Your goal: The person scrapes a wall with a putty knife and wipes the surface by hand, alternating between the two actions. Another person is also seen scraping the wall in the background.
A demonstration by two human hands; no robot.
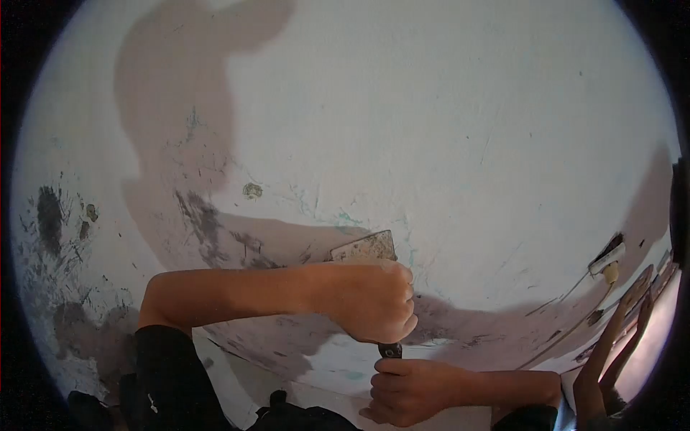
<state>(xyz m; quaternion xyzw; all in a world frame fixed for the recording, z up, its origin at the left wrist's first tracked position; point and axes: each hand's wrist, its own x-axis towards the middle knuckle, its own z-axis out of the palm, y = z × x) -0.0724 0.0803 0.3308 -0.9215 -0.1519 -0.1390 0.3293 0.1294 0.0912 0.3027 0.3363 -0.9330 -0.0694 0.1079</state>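
Note:
A scraper with a flat, stained metal blade [365,247] lies against the pale wall [402,129], its dark handle [390,350] pointing down. My left hand [375,302] is closed around the scraper just below the blade, with that forearm crossing the view from the left. Below it, my right hand [410,391] is closed around the lower end of the handle. Between the two hands a short piece of the dark handle shows. The wall near the blade has scuffs and greenish marks.
Dark scraped patches [50,219] and a small chipped hole [252,190] mark the wall on the left. At the right, a socket with a plug [610,271] and its cable hang on the wall. Long wooden pieces [611,345] stand at the right edge.

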